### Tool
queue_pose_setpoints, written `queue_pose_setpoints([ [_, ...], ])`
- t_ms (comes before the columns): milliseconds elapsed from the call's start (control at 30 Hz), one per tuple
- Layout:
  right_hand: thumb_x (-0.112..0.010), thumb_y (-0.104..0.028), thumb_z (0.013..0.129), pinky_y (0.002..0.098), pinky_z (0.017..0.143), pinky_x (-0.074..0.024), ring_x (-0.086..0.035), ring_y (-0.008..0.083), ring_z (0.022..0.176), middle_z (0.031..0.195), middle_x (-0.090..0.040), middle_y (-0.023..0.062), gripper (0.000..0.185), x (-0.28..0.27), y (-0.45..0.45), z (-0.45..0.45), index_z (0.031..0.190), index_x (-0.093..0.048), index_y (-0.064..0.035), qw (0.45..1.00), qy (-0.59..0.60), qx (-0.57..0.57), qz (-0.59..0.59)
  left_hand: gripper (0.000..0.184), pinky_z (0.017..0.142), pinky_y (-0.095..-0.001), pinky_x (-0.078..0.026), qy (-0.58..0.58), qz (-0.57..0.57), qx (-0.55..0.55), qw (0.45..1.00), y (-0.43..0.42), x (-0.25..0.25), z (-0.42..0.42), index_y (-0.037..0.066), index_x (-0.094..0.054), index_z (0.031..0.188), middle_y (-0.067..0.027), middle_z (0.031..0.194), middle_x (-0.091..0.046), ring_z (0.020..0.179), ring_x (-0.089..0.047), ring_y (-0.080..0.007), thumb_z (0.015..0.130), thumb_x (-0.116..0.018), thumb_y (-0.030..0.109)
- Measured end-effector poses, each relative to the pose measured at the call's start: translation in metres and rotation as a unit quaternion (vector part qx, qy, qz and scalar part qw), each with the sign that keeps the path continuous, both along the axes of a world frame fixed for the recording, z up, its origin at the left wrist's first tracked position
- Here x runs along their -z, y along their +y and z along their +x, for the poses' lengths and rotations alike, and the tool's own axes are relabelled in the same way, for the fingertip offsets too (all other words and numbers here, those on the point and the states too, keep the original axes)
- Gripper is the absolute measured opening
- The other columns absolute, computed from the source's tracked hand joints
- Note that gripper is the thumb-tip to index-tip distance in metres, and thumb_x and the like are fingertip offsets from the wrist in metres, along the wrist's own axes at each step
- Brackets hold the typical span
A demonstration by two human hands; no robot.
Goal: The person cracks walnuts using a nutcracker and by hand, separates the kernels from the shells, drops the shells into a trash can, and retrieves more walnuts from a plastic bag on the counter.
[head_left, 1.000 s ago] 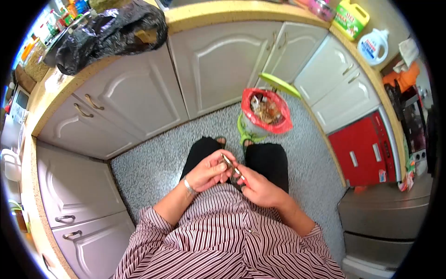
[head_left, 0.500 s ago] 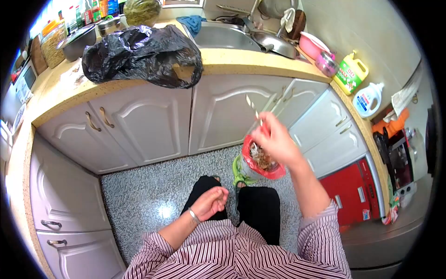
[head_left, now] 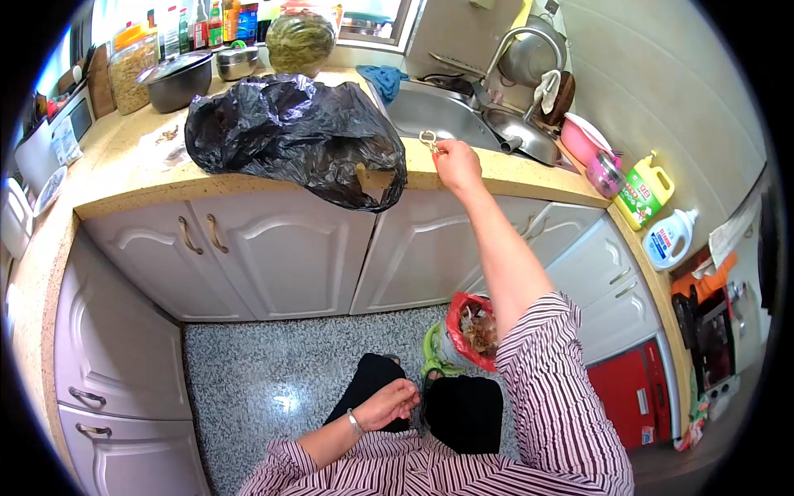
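Observation:
My right hand (head_left: 457, 168) is stretched out over the counter edge in front of the sink (head_left: 438, 115), fingers pinched on a small pale looped thing (head_left: 428, 139) that looks like twisted cord. Left of it, a crumpled black plastic bag (head_left: 285, 136) lies on the counter and droops over the front edge. My left hand (head_left: 387, 405), a bangle at its wrist, rests low near my lap with its fingers curled closed; whatever may be inside is hidden. On the floor, a bin lined with a red bag (head_left: 460, 335) holds scraps, below my right forearm.
A dark pot (head_left: 177, 83), a jar with an orange lid (head_left: 132, 70) and several bottles stand at the back left. Right of the sink are a pink basin (head_left: 584, 140), a yellow jug (head_left: 643, 192) and a white-blue bottle (head_left: 672, 240). Cabinets (head_left: 281, 256) line the front.
My right hand has moved from above the bin up to the counter edge by the sink, carrying the pale thing. The view has tilted upward. My left hand stays near my lap.

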State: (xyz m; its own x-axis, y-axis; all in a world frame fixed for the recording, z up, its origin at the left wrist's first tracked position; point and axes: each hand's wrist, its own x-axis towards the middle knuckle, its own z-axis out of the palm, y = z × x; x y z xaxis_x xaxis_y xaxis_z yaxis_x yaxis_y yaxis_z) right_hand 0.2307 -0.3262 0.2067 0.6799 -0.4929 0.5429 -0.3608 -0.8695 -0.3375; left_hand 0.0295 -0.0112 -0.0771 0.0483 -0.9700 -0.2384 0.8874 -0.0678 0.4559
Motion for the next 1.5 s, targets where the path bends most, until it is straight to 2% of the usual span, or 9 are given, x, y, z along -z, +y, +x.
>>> queue_pose_setpoints([
  [167, -0.060, -0.019, 0.086, 0.0448, 0.088, -0.0492, -0.062, 0.0340, 0.099, 0.104, -0.068, 0.0149, 0.020, 0.003, -0.007, -0.006, 0.098, -0.075, -0.0134, 0.998, 0.011, 0.035, -0.043, 0.018, 0.066, -0.0255, -0.050, 0.007, -0.010, -0.001, 1.000, -0.001, 0.006, 0.001, 0.003, -0.053, 0.114, -0.0079, 0.102, -0.061, 0.074, -0.057, -0.0109, 0.101, -0.053, 0.016],
  [367, -0.057, -0.008, 0.086, 0.0405, 0.091, -0.0460, -0.061, 0.0305, 0.102, 0.105, -0.066, 0.0167, 0.024, -0.002, 0.033, -0.100, 0.106, -0.069, -0.0050, 0.983, -0.130, -0.111, -0.070, 0.029, 0.073, -0.0258, -0.054, 0.006, -0.070, -0.023, 0.997, 0.003, -0.005, 0.009, 0.000, -0.054, 0.120, -0.0070, 0.101, -0.062, 0.079, -0.061, -0.0116, 0.102, -0.051, 0.023],
  [433, -0.055, -0.008, 0.092, 0.0301, 0.085, -0.0500, -0.063, 0.0189, 0.101, 0.107, -0.066, 0.0080, 0.027, 0.017, 0.070, -0.162, 0.117, -0.066, -0.0047, 0.975, -0.066, -0.180, 0.113, 0.034, 0.073, -0.0251, -0.053, 0.000, -0.075, -0.048, 0.996, 0.005, -0.014, 0.010, -0.001, -0.055, 0.120, -0.0062, 0.100, -0.062, 0.079, -0.061, -0.0115, 0.103, -0.048, 0.027],
  [533, -0.058, -0.007, 0.092, 0.0296, 0.086, -0.0491, -0.062, 0.0185, 0.103, 0.109, -0.065, 0.0096, 0.029, 0.077, 0.111, -0.243, 0.120, -0.063, -0.0021, 0.910, 0.008, -0.199, 0.364, 0.041, 0.073, -0.0247, -0.051, 0.013, -0.050, -0.081, 0.995, 0.001, -0.033, 0.013, 0.000, -0.057, 0.118, -0.0050, 0.099, -0.062, 0.081, -0.059, -0.0112, 0.104, -0.044, 0.036],
  [733, -0.057, -0.007, 0.094, 0.0288, 0.081, -0.0505, -0.061, 0.0155, 0.101, 0.111, -0.059, 0.0068, 0.033, 0.138, 0.164, -0.333, 0.127, -0.059, -0.0026, 0.842, 0.004, -0.218, 0.493, 0.055, 0.069, -0.0245, -0.049, 0.079, -0.050, -0.015, 0.996, -0.018, -0.065, -0.002, 0.001, -0.055, 0.115, -0.0052, 0.097, -0.062, 0.079, -0.057, -0.0120, 0.104, -0.033, 0.050],
  [1067, -0.064, -0.010, 0.088, 0.0306, 0.079, -0.0506, -0.060, 0.0170, 0.096, 0.104, -0.063, 0.0080, 0.027, 0.127, 0.168, -0.399, 0.113, -0.062, 0.0000, 0.913, 0.016, -0.211, 0.349, 0.058, 0.060, -0.0217, -0.049, 0.052, -0.031, 0.054, 0.997, -0.027, -0.104, -0.060, 0.004, -0.054, 0.112, -0.0029, 0.091, -0.059, 0.071, -0.056, -0.0095, 0.103, -0.030, 0.055],
  [1200, -0.063, -0.009, 0.090, 0.0295, 0.080, -0.0508, -0.062, 0.0156, 0.091, 0.103, -0.064, 0.0066, 0.024, 0.136, 0.168, -0.416, 0.113, -0.062, -0.0003, 0.885, -0.001, -0.186, 0.426, 0.055, 0.057, -0.0205, -0.046, 0.018, -0.017, 0.075, 0.997, -0.027, -0.110, -0.071, 0.005, -0.054, 0.111, -0.0029, 0.092, -0.059, 0.069, -0.055, -0.0094, 0.103, -0.030, 0.054],
  [1267, -0.060, -0.010, 0.095, 0.0256, 0.075, -0.0506, -0.063, 0.0131, 0.085, 0.102, -0.065, 0.0060, 0.021, 0.150, 0.171, -0.419, 0.114, -0.061, -0.0012, 0.801, -0.120, -0.189, 0.555, 0.043, 0.053, -0.0204, -0.042, -0.061, 0.013, 0.039, 0.997, -0.026, -0.106, -0.076, 0.006, -0.050, 0.114, -0.0034, 0.090, -0.058, 0.065, -0.052, -0.0085, 0.105, -0.038, 0.047],
  [1500, -0.059, -0.007, 0.096, 0.0248, 0.069, -0.0516, -0.064, 0.0097, 0.081, 0.095, -0.067, 0.0040, 0.019, 0.136, 0.175, -0.427, 0.114, -0.059, -0.0013, 0.805, -0.108, -0.146, 0.565, 0.028, 0.047, -0.0198, -0.035, -0.296, -0.039, 0.002, 0.954, -0.029, -0.118, -0.083, 0.009, -0.041, 0.114, -0.0021, 0.084, -0.056, 0.059, -0.046, -0.0052, 0.101, -0.055, 0.029],
])
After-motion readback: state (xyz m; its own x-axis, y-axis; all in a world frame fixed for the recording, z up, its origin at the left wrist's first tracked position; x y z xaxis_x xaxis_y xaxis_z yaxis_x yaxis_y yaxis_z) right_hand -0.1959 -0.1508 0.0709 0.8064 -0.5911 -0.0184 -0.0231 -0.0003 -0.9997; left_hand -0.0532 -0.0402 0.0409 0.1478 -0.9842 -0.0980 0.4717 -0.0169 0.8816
